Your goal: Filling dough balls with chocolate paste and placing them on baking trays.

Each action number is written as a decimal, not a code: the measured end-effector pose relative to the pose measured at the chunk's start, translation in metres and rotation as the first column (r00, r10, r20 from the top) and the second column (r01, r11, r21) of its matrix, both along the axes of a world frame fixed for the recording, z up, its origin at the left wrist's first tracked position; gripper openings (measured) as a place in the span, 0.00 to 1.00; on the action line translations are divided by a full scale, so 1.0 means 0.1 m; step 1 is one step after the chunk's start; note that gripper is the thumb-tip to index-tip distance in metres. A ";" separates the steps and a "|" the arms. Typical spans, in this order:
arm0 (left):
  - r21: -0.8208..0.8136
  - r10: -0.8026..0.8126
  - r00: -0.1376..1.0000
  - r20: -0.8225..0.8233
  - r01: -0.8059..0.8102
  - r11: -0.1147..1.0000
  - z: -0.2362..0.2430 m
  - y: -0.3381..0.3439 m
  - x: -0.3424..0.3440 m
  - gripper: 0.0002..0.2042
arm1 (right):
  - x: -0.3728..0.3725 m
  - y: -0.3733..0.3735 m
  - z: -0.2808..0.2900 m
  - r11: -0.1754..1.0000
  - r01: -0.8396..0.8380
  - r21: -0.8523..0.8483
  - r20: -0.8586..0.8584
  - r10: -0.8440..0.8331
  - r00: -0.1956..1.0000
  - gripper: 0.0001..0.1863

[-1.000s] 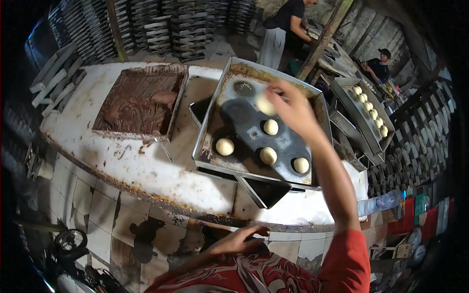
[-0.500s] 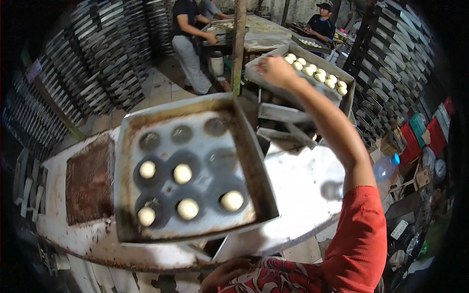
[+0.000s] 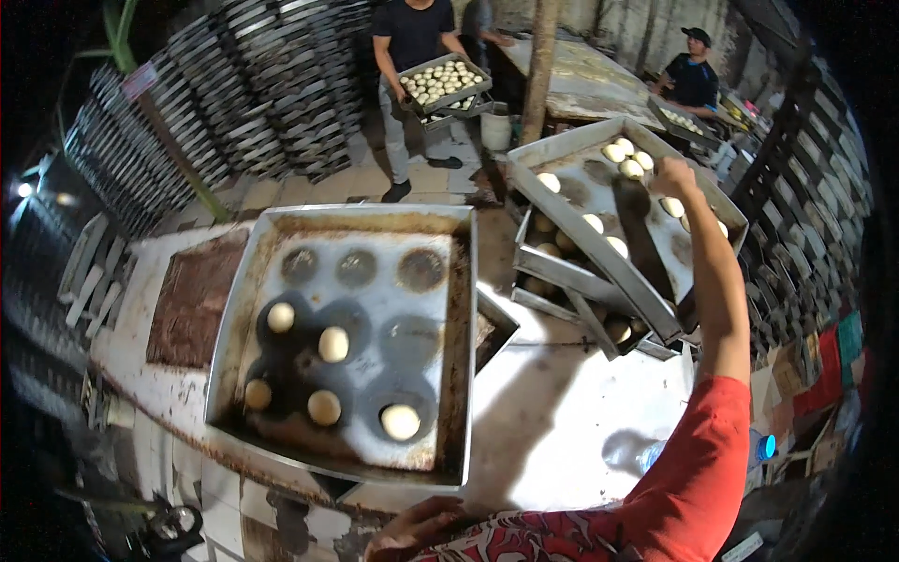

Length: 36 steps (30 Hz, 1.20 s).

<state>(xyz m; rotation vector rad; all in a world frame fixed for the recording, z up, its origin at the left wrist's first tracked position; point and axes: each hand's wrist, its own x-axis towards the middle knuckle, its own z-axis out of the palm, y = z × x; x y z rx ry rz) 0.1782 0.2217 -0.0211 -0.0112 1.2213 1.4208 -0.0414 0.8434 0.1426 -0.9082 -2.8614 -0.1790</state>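
A deep metal tray [image 3: 459,375] lies on the white table, with several pale dough balls [image 3: 401,422] on its dark round marks. Beyond it, to the right, another metal tray [image 3: 646,309] rests askew on stacked trays; more dough balls [image 3: 618,152] are spread over its bottom. My right hand [image 3: 674,176] reaches over that tray with curled fingers, close beside dough balls; whatever lies in its grasp is hidden. Low at the front, near the close tray's edge, my left hand [image 3: 419,526] rests by my patterned shirt, its fingers loosely stretched out.
A brown sheet [image 3: 198,304] covers the table's left part. A clear bottle with a blue cap [image 3: 766,446] stands at the right. Ahead, a person [image 3: 412,56] carries trays of dough balls near a wooden post [image 3: 540,75]. Stacked trays [image 3: 253,84] line the left wall.
My right hand has moved rightward and closer over the right tray, whose dough balls now lie more scattered. My view has shifted. The co-worker by the post has turned and now carries trays.
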 end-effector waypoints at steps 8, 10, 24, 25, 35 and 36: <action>0.739 0.565 0.820 -0.095 -0.323 0.592 0.25 -0.59 0.40 0.24 | 1.40 -4.30 0.51 0.591 -0.788 0.172 -0.714 0.626 0.314 0.15; 0.785 0.711 0.668 0.220 -0.554 0.278 0.22 -0.95 0.55 0.24 | 1.88 -5.31 -0.17 0.213 -0.932 0.293 -0.563 0.827 0.012 0.14; 0.496 0.892 0.041 0.451 -0.842 -0.212 -0.17 -2.92 0.84 0.16 | 1.05 -8.66 -2.49 -0.017 -0.678 -0.735 -0.661 0.241 0.710 0.15; 0.508 0.927 -0.011 0.375 -0.834 -0.215 -0.05 -2.96 0.69 0.15 | 0.67 -8.74 -2.63 0.159 -0.764 -0.626 -0.726 0.240 0.645 0.17; 0.296 0.897 0.019 -0.442 -0.941 0.166 -0.96 -3.80 -1.06 0.12 | -0.02 -9.34 -2.37 0.288 -0.815 -0.503 -0.792 0.224 0.568 0.05; 0.233 0.837 0.221 -0.501 -0.897 0.376 -0.89 -3.78 -1.23 0.12 | -0.14 -9.30 -2.30 0.316 -0.803 -0.505 -0.785 0.220 0.580 0.05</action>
